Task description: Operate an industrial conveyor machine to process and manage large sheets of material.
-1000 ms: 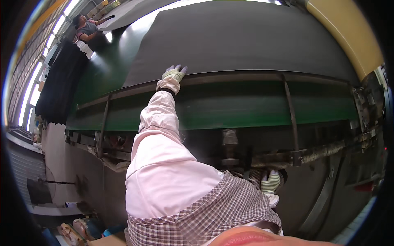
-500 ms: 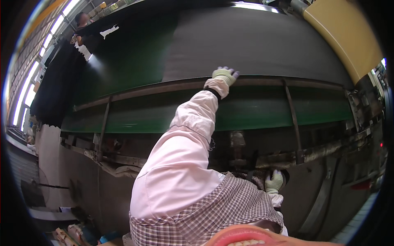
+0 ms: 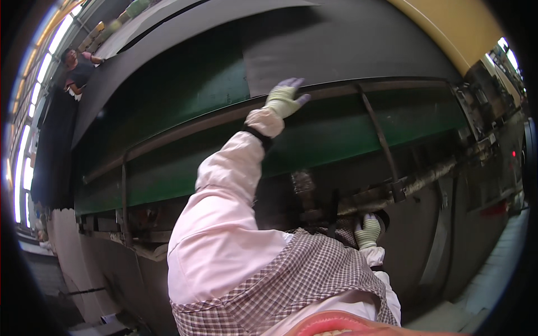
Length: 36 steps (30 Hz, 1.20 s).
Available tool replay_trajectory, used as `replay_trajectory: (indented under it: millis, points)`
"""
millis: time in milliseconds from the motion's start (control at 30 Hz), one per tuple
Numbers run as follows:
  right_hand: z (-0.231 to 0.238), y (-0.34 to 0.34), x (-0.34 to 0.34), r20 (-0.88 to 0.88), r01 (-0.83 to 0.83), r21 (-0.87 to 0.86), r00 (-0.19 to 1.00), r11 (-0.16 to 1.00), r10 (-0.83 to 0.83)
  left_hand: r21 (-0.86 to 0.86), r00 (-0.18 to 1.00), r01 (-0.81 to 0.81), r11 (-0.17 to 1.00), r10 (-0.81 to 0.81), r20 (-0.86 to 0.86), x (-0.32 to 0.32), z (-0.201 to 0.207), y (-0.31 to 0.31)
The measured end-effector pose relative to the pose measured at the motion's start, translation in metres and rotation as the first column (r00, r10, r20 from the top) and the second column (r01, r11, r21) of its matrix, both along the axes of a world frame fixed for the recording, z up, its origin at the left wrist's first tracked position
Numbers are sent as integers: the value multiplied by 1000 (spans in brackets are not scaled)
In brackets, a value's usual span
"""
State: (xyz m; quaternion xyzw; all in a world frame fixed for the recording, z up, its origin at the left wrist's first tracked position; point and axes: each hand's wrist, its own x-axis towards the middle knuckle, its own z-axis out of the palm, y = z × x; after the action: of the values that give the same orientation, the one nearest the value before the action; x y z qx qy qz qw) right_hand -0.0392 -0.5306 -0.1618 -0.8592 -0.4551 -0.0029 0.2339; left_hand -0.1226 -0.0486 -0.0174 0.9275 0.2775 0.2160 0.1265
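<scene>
1. Work the left hand (image 3: 283,99) flat and light, as a matter of judgement, smoothing the near edge of the grey sheet (image 3: 347,45) without pinching or creasing, and minding the metal rail (image 3: 213,119) close underneath.
2. See fingers stretched toward 1 o'clock, nearly together, with thumb apart toward 3; nothing visibly pinched. Impossible to tell firm contact from hovering beside the sheet's near-left corner.
3. From that hand, find the grey sheet spread between 12 and 3 o'clock, lying on the green bed (image 3: 213,89), with green surface showing toward 10.
4. Look to 5 o'clock for the right hand (image 3: 368,232), low beside the checked apron (image 3: 319,269), fingers pointing upward; impossible to tell any grip.
5. Farther out, note a second grey sheet (image 3: 129,67) between 9 and 10 o'clock, a co-worker (image 3: 78,70) just beside it, and a yellow cylinder (image 3: 448,28) toward 2.
</scene>
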Motion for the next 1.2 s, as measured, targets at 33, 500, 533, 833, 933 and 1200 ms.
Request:
replay_trajectory:
  millis: [33,500,533,833,933,1200]
  points:
    - [6,1,-1,-39,9,-35,999,999,-10,16,996,9,1000,-10,93,-10,-2,4]
    - [16,7,0,-32,-9,34,999,999,10,179,782,-586,790,609,-130,-171,-6,160]
    - [16,7,0,-25,-3,32,1000,999,4,110,751,-603,790,609,-256,-171,-8,162]
    - [22,7,-1,-39,-12,79,999,997,15,-72,886,-342,937,295,-359,-109,4,111]
    - [22,8,-2,-84,-30,121,996,992,40,-35,905,-283,958,255,-341,-49,10,84]
    - [25,8,-2,-100,9,54,995,998,-4,-209,973,24,978,-71,-221,43,7,57]
